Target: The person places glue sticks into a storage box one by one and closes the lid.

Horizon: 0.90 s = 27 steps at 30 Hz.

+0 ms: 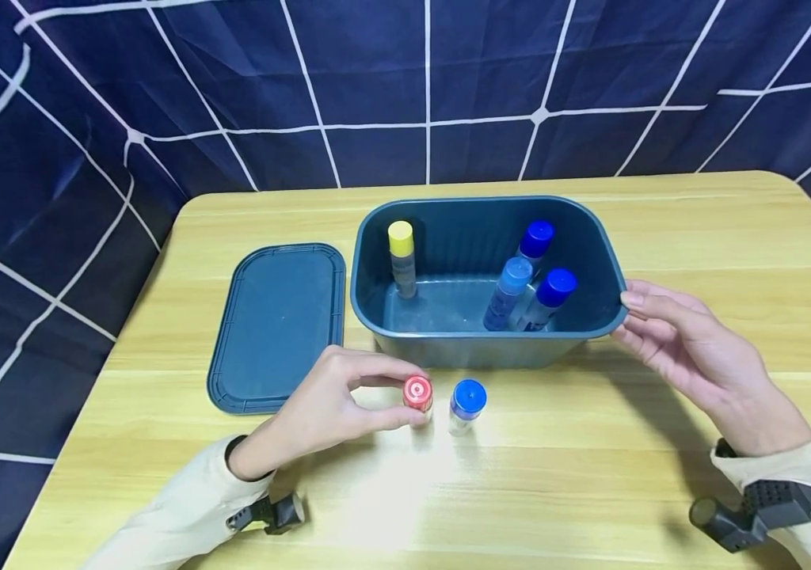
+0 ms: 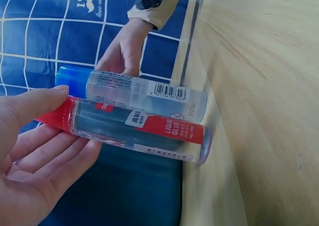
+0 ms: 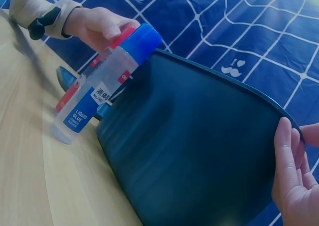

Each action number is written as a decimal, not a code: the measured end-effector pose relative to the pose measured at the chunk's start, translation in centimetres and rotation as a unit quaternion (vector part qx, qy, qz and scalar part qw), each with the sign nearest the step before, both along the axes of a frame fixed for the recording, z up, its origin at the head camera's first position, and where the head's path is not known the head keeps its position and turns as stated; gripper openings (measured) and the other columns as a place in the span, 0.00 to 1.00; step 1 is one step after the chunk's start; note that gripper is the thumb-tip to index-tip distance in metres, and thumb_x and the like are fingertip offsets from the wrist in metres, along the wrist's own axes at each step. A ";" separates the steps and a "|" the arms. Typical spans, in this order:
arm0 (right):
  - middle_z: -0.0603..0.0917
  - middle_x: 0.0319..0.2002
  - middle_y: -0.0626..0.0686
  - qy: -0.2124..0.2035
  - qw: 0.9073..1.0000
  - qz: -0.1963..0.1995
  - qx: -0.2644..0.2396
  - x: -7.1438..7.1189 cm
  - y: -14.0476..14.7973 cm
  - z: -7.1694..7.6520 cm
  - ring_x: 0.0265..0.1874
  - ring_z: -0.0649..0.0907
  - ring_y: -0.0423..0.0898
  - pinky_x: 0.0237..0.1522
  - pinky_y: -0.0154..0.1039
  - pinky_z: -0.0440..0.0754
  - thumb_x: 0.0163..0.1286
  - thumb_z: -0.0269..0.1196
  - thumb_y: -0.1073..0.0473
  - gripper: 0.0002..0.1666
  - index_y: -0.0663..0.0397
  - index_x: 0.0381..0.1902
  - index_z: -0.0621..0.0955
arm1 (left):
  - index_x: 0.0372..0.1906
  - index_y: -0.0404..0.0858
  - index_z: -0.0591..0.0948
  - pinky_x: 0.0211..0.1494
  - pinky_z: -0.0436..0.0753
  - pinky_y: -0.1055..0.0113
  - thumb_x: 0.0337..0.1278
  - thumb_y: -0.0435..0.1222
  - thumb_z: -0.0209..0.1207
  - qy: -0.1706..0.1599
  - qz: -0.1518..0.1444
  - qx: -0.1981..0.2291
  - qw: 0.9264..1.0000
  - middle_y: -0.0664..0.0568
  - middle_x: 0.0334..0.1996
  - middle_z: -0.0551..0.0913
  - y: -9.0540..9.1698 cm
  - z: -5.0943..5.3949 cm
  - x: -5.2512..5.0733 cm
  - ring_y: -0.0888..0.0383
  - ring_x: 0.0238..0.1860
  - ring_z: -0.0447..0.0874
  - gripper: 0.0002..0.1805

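Observation:
The left hand [image 1: 348, 396] pinches the red cap of a red-labelled glue bottle [image 1: 417, 393] between thumb and fingers; the bottle stands upright on the table in front of the bin. Just right of it stands a blue-capped glue bottle [image 1: 467, 398], untouched. In the left wrist view the red bottle [image 2: 144, 128] overlaps the blue-capped one [image 2: 144, 94]. The right hand [image 1: 708, 356] holds the dark teal bin [image 1: 477, 348] by its right rim, thumb on the edge; the right wrist view shows this grip on the bin [image 3: 199, 146] too.
Inside the bin a yellow-capped bottle [image 1: 402, 257] stands at the left, and several blue-capped bottles [image 1: 508, 293] are at the right. A flat teal lid [image 1: 279, 328] lies left of the bin. Blue gridded cloth [image 1: 377, 87] hangs behind the table [image 1: 555, 491].

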State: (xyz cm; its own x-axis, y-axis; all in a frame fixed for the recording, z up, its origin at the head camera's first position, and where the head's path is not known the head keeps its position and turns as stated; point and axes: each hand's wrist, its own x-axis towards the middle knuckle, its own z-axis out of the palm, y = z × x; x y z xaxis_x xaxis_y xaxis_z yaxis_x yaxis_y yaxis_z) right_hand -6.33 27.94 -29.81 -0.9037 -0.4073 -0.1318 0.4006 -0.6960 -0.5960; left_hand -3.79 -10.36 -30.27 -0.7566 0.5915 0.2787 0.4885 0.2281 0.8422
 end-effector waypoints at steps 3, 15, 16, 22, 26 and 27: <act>0.83 0.47 0.65 0.000 1.000 0.000 0.006 0.0 -0.1 0.0 0.46 0.85 0.56 0.49 0.46 0.82 0.75 0.40 0.74 0.20 0.72 0.52 0.78 | 0.41 0.41 0.87 0.44 0.84 0.67 0.43 0.35 0.74 0.008 0.001 0.004 1.000 0.62 0.36 0.87 -0.1 -0.1 0.1 0.67 0.39 0.83 0.15; 0.83 0.47 0.65 -0.001 1.000 0.001 0.009 0.1 -0.2 0.0 0.46 0.85 0.56 0.50 0.45 0.82 0.76 0.40 0.73 0.20 0.72 0.52 0.78 | 0.41 0.41 0.88 0.41 0.85 0.64 0.43 0.35 0.74 0.037 -0.001 0.005 0.999 0.60 0.37 0.88 -0.2 -0.3 0.1 0.68 0.40 0.84 0.15; 0.83 0.47 0.65 -0.001 1.000 0.001 0.011 0.1 -0.2 0.0 0.46 0.85 0.56 0.49 0.45 0.82 0.75 0.40 0.73 0.20 0.71 0.51 0.78 | 0.41 0.41 0.88 0.40 0.85 0.64 0.43 0.35 0.74 0.040 -0.002 0.005 0.999 0.60 0.37 0.88 -0.2 -0.3 0.1 0.68 0.40 0.84 0.15; 0.84 0.47 0.64 0.000 1.000 -0.006 0.019 0.1 -0.1 -0.1 0.46 0.85 0.56 0.49 0.45 0.83 0.75 0.41 0.74 0.20 0.71 0.52 0.78 | 0.42 0.41 0.88 0.39 0.85 0.66 0.43 0.36 0.74 0.044 -0.007 0.011 0.999 0.60 0.37 0.88 -0.3 -0.2 0.1 0.68 0.41 0.85 0.16; 0.84 0.47 0.65 0.000 1.000 -0.006 0.015 0.1 -0.1 -0.1 0.46 0.85 0.56 0.49 0.45 0.83 0.75 0.41 0.74 0.20 0.71 0.52 0.78 | 0.42 0.41 0.88 0.41 0.84 0.67 0.44 0.35 0.74 0.041 -0.009 0.008 0.999 0.60 0.37 0.88 -0.2 -0.2 0.1 0.68 0.42 0.85 0.15; 0.83 0.47 0.65 -0.001 1.000 -0.005 0.014 0.1 -0.1 -0.2 0.46 0.85 0.56 0.49 0.45 0.83 0.75 0.41 0.74 0.20 0.71 0.52 0.78 | 0.42 0.41 0.88 0.41 0.84 0.66 0.44 0.35 0.74 0.040 -0.009 0.008 0.999 0.59 0.37 0.88 -0.2 -0.2 0.1 0.68 0.42 0.85 0.16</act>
State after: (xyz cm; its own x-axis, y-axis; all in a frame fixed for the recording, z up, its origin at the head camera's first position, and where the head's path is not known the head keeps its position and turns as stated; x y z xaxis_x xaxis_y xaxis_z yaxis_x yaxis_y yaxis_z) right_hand -6.26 27.87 -29.97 -0.9074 -0.3949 -0.1436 0.3946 -0.6834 -0.6142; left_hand -3.71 -10.59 -30.43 -0.7210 0.5999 0.3469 0.5581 0.2060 0.8038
